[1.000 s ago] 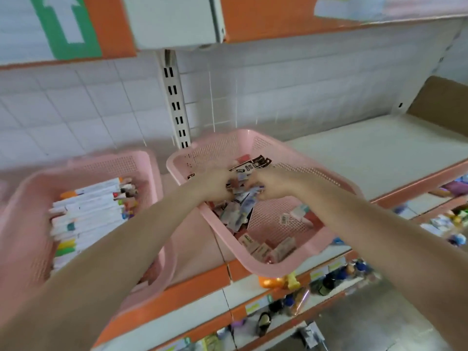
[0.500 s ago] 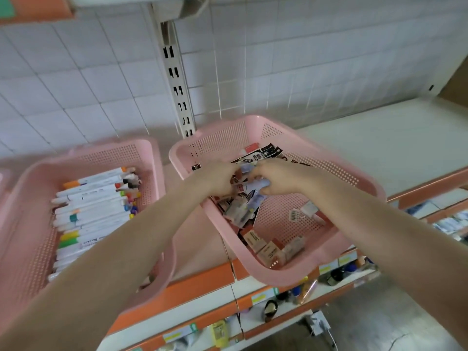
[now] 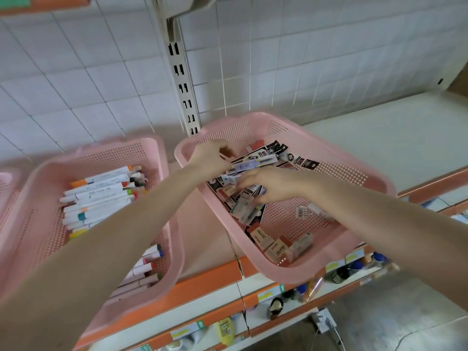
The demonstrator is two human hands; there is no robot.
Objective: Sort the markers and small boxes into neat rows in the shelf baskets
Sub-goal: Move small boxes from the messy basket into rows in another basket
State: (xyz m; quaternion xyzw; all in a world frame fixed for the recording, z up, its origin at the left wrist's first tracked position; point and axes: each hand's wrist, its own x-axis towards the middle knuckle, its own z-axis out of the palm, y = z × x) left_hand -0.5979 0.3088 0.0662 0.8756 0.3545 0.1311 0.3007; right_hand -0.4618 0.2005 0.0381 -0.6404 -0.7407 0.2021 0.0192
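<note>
Grip closed on a slim white pen packet (image 3: 255, 162), the left hand (image 3: 212, 158) holds it over the jumbled pink perforated plastic basket (image 3: 349, 171) at centre frame, seemingly to line it up; the right hand (image 3: 273, 186) curls over loose clear packets (image 3: 247, 207), its grip unclear.

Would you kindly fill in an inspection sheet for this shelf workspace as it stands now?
Surface: white shelf with an orange front edge, carrying pink baskets.
Job's things: markers in rows in the left basket; small boxes and packets jumbled in the right basket.
Clutter: loose barcode tag on the right basket's floor.
Grippers: left hand pinches a small brown item; right hand among the packets, grip unclear.
Cables: white plug and lead on the floor.
Surroundings: tiled wall, slotted upright, bottles below.
</note>
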